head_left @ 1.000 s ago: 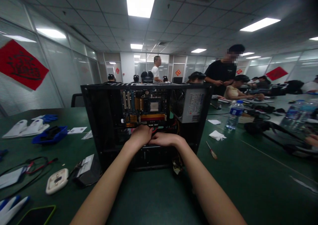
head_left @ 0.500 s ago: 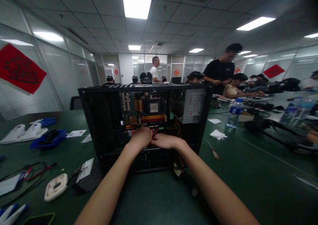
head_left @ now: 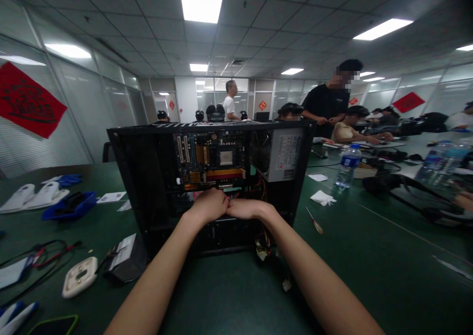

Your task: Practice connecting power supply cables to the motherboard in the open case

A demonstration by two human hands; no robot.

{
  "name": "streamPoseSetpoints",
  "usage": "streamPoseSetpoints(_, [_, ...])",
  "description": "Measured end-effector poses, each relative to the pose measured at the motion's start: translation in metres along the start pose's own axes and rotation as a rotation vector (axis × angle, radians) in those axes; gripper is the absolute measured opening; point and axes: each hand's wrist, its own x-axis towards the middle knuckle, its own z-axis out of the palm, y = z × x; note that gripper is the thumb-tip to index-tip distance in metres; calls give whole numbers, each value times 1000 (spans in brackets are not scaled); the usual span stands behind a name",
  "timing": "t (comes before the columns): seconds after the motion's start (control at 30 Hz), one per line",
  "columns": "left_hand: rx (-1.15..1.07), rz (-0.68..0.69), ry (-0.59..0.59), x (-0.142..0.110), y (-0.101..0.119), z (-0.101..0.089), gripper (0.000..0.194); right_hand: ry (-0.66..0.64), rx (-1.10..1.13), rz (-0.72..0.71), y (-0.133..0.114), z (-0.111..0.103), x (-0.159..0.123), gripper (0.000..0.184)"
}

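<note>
An open black computer case (head_left: 148,177) stands on the green table (head_left: 369,266), its motherboard (head_left: 210,160) and grey power supply (head_left: 286,155) showing inside. My left hand (head_left: 207,205) and my right hand (head_left: 247,209) reach into the case just below the motherboard, knuckles toward me and fingertips touching each other. Both hands are curled closed; what they pinch is hidden behind the fingers. Red and yellow cables (head_left: 258,189) run right beside them.
A screwdriver (head_left: 315,222) lies right of the case, near a crumpled tissue (head_left: 322,197) and a water bottle (head_left: 346,166). At left are a drive (head_left: 123,260), a white adapter (head_left: 79,277), a blue tray (head_left: 68,205) and cables (head_left: 40,256). Other people sit and stand at the back.
The view has shifted slightly closer to the case. My hands have drawn together at the same spot inside it; nothing else has moved.
</note>
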Motion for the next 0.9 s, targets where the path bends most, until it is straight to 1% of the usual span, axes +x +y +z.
streamPoseSetpoints(0.1, [60, -26, -1, 1, 0, 1, 44, 19, -6, -12, 0, 0, 2, 32])
streamPoseSetpoints(0.17, [90, -36, 12, 1, 0, 1, 43, 18, -44, 8, -2, -1, 1, 33])
streamPoseSetpoints(0.33, [64, -4, 21, 1, 2, 1, 43, -97, -245, 234, -6, -10, -5, 39])
streamPoseSetpoints(0.5, [58, 20, 49, 0, 0, 3, 47, -197, -288, 391, 2, -14, -6, 35])
streamPoseSetpoints(0.6, [54, 36, 55, -1, -1, 3, 47, -218, -303, 415, 3, -15, -6, 33])
streamPoseSetpoints(0.7, [41, 49, 47, -1, -2, 3, 46, -228, -309, 387, 3, -15, -6, 34])
streamPoseSetpoints(0.77, [27, 57, 41, -1, -2, 4, 44, -175, -308, 325, 4, -13, -7, 35])
streamPoseSetpoints(0.8, [15, 59, 42, -1, -2, 4, 42, -113, -289, 267, 5, -12, -7, 34])
streamPoseSetpoints(0.9, [-62, 67, 81, 2, -4, 4, 36, 170, -127, 47, 8, -9, -5, 29])
